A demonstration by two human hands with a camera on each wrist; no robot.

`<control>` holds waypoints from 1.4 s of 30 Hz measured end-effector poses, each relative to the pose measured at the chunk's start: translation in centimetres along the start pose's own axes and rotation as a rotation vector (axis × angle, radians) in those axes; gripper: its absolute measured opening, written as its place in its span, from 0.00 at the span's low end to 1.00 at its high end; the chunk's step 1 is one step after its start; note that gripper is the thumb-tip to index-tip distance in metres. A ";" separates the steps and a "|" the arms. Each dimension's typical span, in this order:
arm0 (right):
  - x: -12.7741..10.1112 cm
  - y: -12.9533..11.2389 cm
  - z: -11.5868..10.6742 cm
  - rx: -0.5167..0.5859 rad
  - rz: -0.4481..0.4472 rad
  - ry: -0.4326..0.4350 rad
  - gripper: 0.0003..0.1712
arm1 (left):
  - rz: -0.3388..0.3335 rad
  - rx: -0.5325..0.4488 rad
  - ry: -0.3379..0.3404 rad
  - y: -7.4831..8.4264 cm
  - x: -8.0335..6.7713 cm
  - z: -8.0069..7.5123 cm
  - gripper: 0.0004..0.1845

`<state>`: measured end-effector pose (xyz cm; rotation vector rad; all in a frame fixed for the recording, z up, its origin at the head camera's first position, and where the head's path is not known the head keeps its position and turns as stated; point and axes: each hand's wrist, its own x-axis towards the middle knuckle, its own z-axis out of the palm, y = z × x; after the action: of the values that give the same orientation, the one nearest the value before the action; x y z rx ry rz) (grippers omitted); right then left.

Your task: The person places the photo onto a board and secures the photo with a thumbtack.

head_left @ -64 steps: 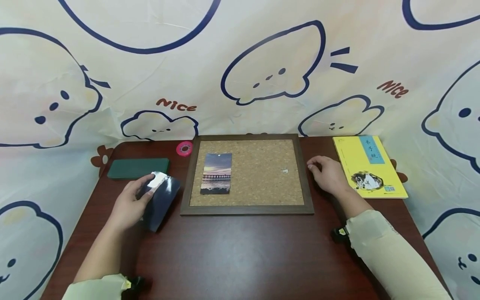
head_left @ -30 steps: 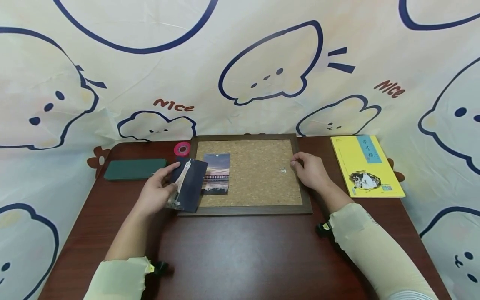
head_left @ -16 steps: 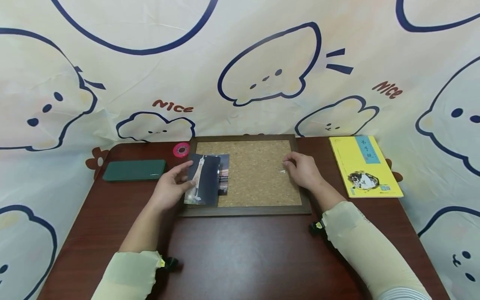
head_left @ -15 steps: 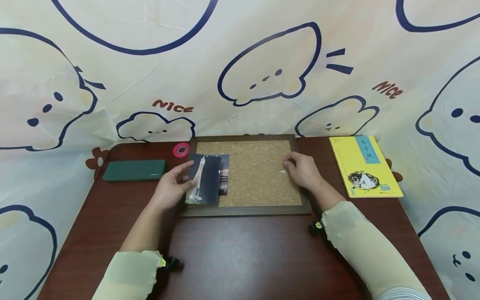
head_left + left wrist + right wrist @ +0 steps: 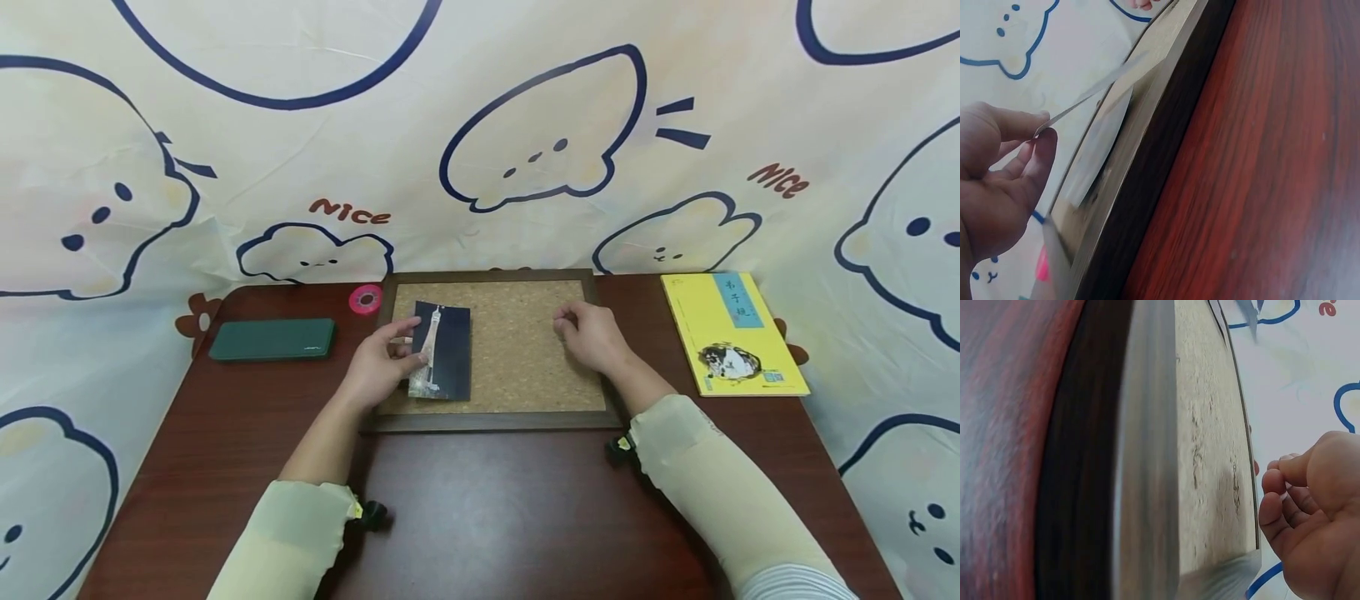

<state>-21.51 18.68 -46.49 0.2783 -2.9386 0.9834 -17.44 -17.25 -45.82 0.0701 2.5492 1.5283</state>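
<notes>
A framed cork board (image 5: 517, 375) lies on the dark red-brown table. My left hand (image 5: 375, 367) pinches the left edge of a dark photo card (image 5: 452, 358) with a pale lit tower, thumb against the fingers. In the left wrist view that card (image 5: 1079, 101) shows edge-on, tilted above the board. Beneath it a second card (image 5: 1100, 147) lies on the cork; the head view hides it behind the tower card. Over the board's right part is my right hand (image 5: 592, 337), fingers curled with fingertips close together; I cannot tell whether they hold something small.
Left of the board sits a dark green case (image 5: 273, 340), and a round pink item (image 5: 365, 299) with a grey centre lies by its upper left corner. A yellow book (image 5: 731, 333) lies at the right. A printed cloth (image 5: 420, 167) hangs behind the table.
My left hand has carried the tower card rightward from beside the board to over the sunset pier photo, covering it. My right hand has moved left from beside the frame, covering a small shiny bit.
</notes>
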 end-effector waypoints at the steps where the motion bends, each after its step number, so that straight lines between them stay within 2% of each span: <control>1: 0.1 0.0 0.1 0.000 -0.007 0.004 0.06 | 0.004 -0.005 -0.003 0.1 0.2 0.2 0.33; 11: 1.0 -0.6 1.1 0.024 -0.036 0.018 0.05 | 0.047 -0.050 -0.009 0.8 1.8 2.4 0.31; 22: 1.9 -1.3 1.9 0.049 -0.036 -0.014 0.06 | 0.039 -0.004 -0.013 1.9 3.0 4.8 0.30; 30: 2.2 -2.1 2.0 0.070 -0.025 -0.037 0.07 | 0.039 -0.058 -0.057 2.6 3.7 6.5 0.30; 35: 2.6 -2.5 2.3 0.100 -0.003 -0.068 0.07 | 0.079 0.003 -0.077 2.9 4.0 7.6 0.30; 42: 3.3 -3.2 2.7 0.018 -0.016 -0.048 0.06 | 0.133 0.144 -0.053 3.1 4.2 9.0 0.30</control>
<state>-24.11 14.03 -46.45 0.3303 -2.9671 1.0161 -20.23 -7.43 -47.73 0.2996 2.6564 1.3628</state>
